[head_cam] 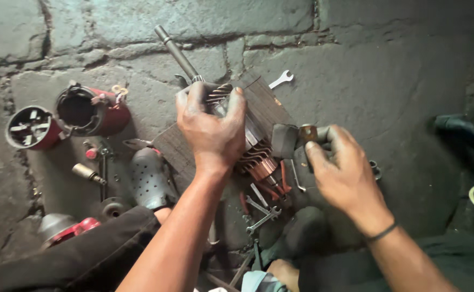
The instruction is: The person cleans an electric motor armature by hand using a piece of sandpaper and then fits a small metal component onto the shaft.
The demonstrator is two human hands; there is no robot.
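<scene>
Fingers of the left hand [212, 130] are clamped over a finned metal rotor [253, 154] lying on a dark wooden block [267, 103] at centre. Right hand [342, 173], at three o'clock, pinches a small dark pad [284, 140] against the rotor — spanners [261, 211] lie at six o'clock, a red motor housing [93, 111] at nine.

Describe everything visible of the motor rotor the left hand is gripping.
The rotor is a ribbed metal cylinder with coppery windings curving out at both ends and a copper-coloured collar on the end nearest the person. It lies tilted across a dark wooden board on the stone floor. The left hand clamps over its far half, fingers curled round the top; the right hand presses a dark pad against its side. It looks worn and greasy.
</scene>
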